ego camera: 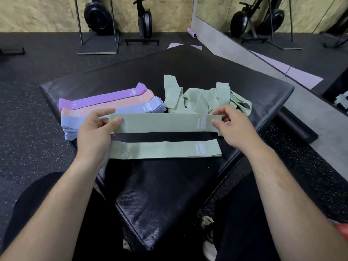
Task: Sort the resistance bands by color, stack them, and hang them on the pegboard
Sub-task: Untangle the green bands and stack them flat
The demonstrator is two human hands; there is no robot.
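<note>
1. Holding a green band point(163, 122) level just above the bench point(169, 185), the person has it pulled straight between both hands, which takes the twist out so it can lie neat.
2. The left hand point(96, 129) pinches the left end, thumb on the front by the printed number. The right hand point(233, 125) pinches the right end beside the small label. Both grips sit at the very tips, leaving the middle free to drop flat.
3. Right below, nearer the body, the green stack point(165, 150) lies flat on the bench with its number to the left and its label to the right. The held band faces the same way, so my read is that it goes straight on top, edges matched.
4. Off to the left sit three squared-up piles side by side: the purple stack point(105, 98), the peach stack point(120, 103) and the blue stack point(139, 108). The colours are kept apart, likely so each pile can be lifted as one.
5. Beyond the right hand there's a heap of loose green bands point(199, 99), twisted and overlapping. Each one looks set to need the same straightening.
6. Sorting looks far along, and green seems to be the last colour. No pegboard is in view, so hanging is not yet begun.
</note>
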